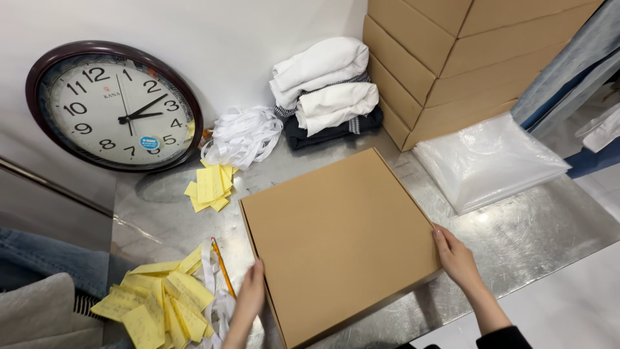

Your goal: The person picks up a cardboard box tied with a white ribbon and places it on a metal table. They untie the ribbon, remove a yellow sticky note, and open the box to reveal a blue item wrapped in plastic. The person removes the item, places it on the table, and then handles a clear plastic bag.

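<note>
A flat brown box is held on the metal table, at the centre of the view and slightly toward 6 o'clock. It is gripped at two opposite edges: the left hand is laid against its edge at about 8 o'clock, fingers flat and pressed close together along the side, and the right hand is set on the corner at about 4 o'clock, fingers extended and held narrow over the top edge. The box is seen closed, its lid flush and its flaps tucked, so the folding and closing are judged done; no tape, label or strap is seen on it, and whether anything has been packed inside cannot be told. The box is nearly square, so a long axis is hardly marked; it is turned a little, with one corner pointed toward 12 o'clock and its edges run roughly from 10 to 4 and from 1 to 7. At 10 o'clock a round clock is leaned on the wall. Folded towels are stacked at 12 o'clock, white ribbon beside them, stacked cartons at 1 o'clock, clear bags at 2 o'clock. Yellow slips and a pencil are lying at 8 o'clock, just beside the left hand.
</note>
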